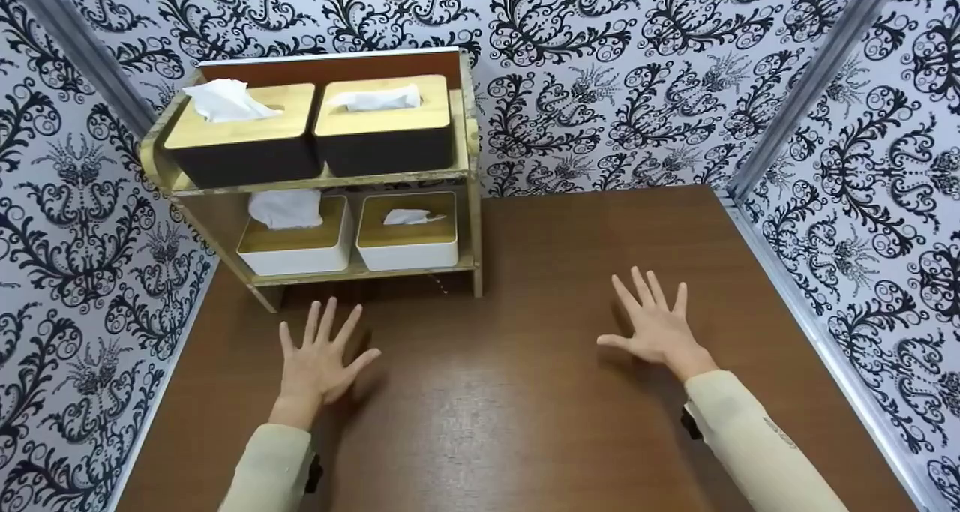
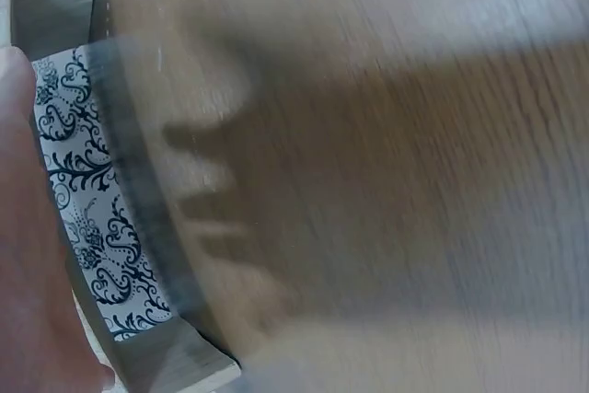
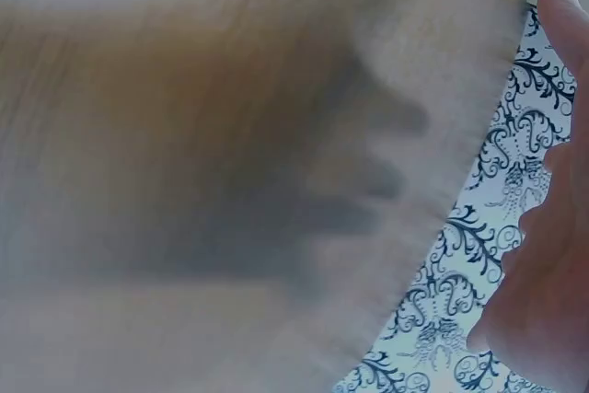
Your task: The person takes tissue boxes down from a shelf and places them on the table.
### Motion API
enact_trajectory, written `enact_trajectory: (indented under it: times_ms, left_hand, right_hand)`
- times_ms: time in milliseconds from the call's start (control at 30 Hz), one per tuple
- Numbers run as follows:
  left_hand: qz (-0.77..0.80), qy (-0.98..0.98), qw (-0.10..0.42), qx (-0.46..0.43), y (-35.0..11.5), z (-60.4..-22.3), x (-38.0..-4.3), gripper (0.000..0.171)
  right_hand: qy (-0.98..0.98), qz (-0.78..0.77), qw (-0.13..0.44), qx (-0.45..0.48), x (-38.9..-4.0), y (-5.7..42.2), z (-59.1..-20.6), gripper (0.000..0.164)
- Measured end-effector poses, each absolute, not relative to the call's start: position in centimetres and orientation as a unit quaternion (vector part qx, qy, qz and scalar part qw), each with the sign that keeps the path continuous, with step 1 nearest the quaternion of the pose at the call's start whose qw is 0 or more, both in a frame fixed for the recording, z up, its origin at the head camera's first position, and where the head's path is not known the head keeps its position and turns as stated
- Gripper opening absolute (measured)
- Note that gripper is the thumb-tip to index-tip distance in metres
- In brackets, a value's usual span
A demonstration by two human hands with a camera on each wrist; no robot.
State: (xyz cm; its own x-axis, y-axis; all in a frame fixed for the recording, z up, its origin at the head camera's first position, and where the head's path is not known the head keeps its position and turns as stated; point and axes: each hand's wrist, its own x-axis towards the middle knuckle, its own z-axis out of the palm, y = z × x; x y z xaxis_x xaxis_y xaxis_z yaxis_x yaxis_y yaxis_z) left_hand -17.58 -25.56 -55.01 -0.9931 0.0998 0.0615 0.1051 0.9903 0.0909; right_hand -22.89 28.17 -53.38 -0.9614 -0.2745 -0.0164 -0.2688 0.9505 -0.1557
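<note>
My left hand (image 1: 319, 366) is held over the brown table with its fingers straight and spread, palm down, just in front of the shelf. Over the table's right half, my right hand (image 1: 656, 332) is spread the same way and holds nothing. A two-tier wooden shelf (image 1: 472, 220) stands at the back left. On its top tier sit two black tissue boxes with wooden lids, a left one (image 1: 244, 156) and a right one (image 1: 386, 148). Two white tissue boxes, one on the left (image 1: 296, 258) and one on the right (image 1: 409, 254), sit on the lower tier. White tissue sticks out of each lid.
The brown wooden table (image 1: 525, 422) reaches back to a wall (image 1: 570, 85) papered in a black and white scroll pattern. Similar side walls stand at left and right, with grey metal posts (image 1: 817, 85) in the corners. Hand shadows fall on the tabletop (image 2: 386, 181).
</note>
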Motion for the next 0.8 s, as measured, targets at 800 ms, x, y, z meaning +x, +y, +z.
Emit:
enact_trajectory:
  times_ms: [800]
  left_hand:
    - [-0.112, -0.992, 0.033, -0.056, -24.9, -54.1, -16.5, 0.072]
  right_hand:
    - [0.960, 0.011, -0.053, -0.276, -28.3, 18.8, -39.7, 0.119]
